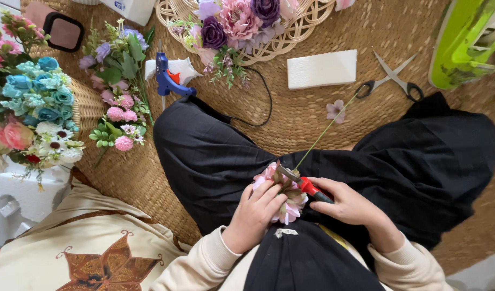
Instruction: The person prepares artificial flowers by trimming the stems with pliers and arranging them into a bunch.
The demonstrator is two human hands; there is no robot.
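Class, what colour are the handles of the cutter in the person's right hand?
Red and black, on the cutter; head view.

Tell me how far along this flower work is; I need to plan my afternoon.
Done: several pink and purple blooms already sit on the round woven frame. In hand: the left hand holds a pink artificial flower while the right hand has red-handled cutters at its green stem. Left: loose flower bunches, the foam block and the glue gun lie untouched.

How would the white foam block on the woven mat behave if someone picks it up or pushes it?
The white foam block looks like light foam, so it probably lifts with almost no effort. Its flat rectangular shape suggests it would slide, not roll, on the woven mat. The surface may dent or crumble under hard fingertip pressure.
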